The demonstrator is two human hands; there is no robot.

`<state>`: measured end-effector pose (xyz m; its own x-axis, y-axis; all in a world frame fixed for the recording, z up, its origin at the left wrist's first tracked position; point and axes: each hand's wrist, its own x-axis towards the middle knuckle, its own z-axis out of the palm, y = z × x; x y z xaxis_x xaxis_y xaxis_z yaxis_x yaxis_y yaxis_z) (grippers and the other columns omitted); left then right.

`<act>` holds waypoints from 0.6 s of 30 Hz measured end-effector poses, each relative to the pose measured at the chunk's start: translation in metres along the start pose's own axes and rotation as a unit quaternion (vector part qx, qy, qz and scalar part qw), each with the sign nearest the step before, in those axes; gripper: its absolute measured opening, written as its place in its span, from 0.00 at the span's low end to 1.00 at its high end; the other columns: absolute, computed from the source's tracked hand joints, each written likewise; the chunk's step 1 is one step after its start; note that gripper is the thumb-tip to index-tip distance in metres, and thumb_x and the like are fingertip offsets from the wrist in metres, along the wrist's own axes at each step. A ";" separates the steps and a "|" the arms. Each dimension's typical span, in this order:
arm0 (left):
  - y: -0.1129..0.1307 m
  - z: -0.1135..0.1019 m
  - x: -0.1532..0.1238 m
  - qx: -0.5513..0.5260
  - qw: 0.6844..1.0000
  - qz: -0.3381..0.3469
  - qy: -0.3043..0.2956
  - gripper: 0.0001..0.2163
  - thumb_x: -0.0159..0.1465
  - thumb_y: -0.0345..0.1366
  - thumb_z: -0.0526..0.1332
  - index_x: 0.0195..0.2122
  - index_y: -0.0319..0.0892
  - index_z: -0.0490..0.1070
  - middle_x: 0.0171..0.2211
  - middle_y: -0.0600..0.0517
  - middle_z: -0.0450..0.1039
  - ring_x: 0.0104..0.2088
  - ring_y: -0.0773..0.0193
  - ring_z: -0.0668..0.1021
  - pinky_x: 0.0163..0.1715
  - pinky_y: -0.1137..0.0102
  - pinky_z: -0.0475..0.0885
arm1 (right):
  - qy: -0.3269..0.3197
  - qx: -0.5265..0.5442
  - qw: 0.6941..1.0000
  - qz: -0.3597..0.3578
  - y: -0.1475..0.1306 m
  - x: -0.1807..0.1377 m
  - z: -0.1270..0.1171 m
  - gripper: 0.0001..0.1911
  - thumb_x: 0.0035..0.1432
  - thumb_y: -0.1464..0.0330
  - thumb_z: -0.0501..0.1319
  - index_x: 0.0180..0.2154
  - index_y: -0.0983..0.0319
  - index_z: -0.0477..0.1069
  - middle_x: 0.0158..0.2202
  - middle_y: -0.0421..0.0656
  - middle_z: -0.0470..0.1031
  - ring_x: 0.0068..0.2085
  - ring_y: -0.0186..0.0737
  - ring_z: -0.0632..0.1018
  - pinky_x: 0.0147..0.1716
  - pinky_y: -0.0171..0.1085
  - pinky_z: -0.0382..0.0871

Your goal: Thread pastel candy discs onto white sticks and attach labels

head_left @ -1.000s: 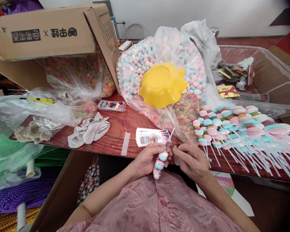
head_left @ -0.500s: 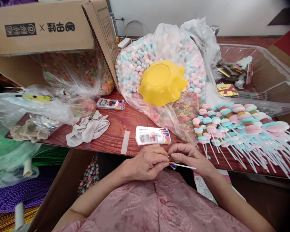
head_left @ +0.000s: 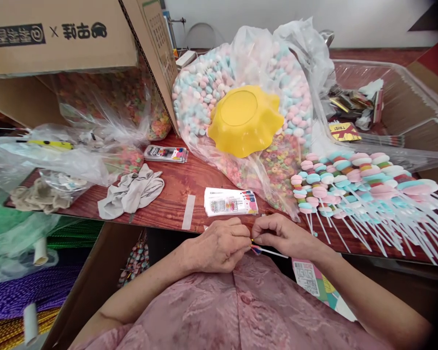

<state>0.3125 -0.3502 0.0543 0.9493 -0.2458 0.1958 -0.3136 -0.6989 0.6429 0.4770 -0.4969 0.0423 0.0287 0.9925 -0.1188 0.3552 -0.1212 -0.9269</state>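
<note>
My left hand [head_left: 217, 245] is closed around a candy skewer in a printed wrapper, most of it hidden in the palm. Its white stick [head_left: 273, 253] juts out to the right, below the bunched red-and-blue wrapper end [head_left: 256, 249]. Fingertips of my right hand [head_left: 284, 236] pinch a thin gold twist tie [head_left: 253, 240] at that gathered end, close against the left fingers. Just beyond my hands lies a stack of printed wrappers [head_left: 230, 202]. Marshmallow-and-gummy skewers [head_left: 354, 180] are piled to the right, their white sticks toward me.
An upturned yellow bowl [head_left: 243, 114] rests on bags of marshmallows [head_left: 197, 92] and gummy rings. Left of these stand a cardboard box [head_left: 58, 48], grey gloves [head_left: 133, 192] and a small packet stack [head_left: 166, 153]. A clear plastic tub [head_left: 372, 65] is at the back right.
My right hand has moved slightly left, its fingers now pinched tighter at the wrapper end. The stick has shifted a little left with my left hand. The view has tilted slightly.
</note>
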 end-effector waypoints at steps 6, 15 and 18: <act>-0.001 0.008 -0.002 -0.080 0.982 -0.141 0.096 0.16 0.70 0.34 0.50 0.36 0.40 0.78 0.35 0.46 0.73 0.37 0.62 0.73 0.38 0.69 0.65 | 0.267 -0.224 0.932 -0.102 -0.015 -0.004 -0.020 0.08 0.60 0.74 0.58 0.29 0.60 0.72 0.26 0.40 0.74 0.29 0.36 0.74 0.30 0.36 0.66; -0.009 0.034 0.018 -0.434 0.825 -0.282 0.227 0.11 0.63 0.37 0.58 0.27 0.38 0.73 0.27 0.52 0.68 0.27 0.70 0.68 0.27 0.75 0.64 | 0.384 -0.183 0.888 -0.175 -0.016 0.001 0.048 0.16 0.60 0.79 0.57 0.44 0.59 0.77 0.33 0.45 0.78 0.32 0.38 0.78 0.29 0.36 0.74; -0.007 0.034 0.017 -0.489 0.775 -0.342 0.207 0.11 0.61 0.38 0.59 0.24 0.39 0.69 0.23 0.55 0.64 0.21 0.73 0.63 0.18 0.78 0.57 | 0.419 -0.152 0.884 -0.142 -0.005 0.005 0.060 0.15 0.60 0.78 0.58 0.43 0.59 0.78 0.33 0.45 0.79 0.30 0.38 0.78 0.29 0.36 0.74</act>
<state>0.3298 -0.3726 0.0283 0.8748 0.3366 -0.3484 0.2403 0.3230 0.9154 0.4191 -0.4917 0.0254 0.5345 0.6616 0.5259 0.6903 0.0172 -0.7233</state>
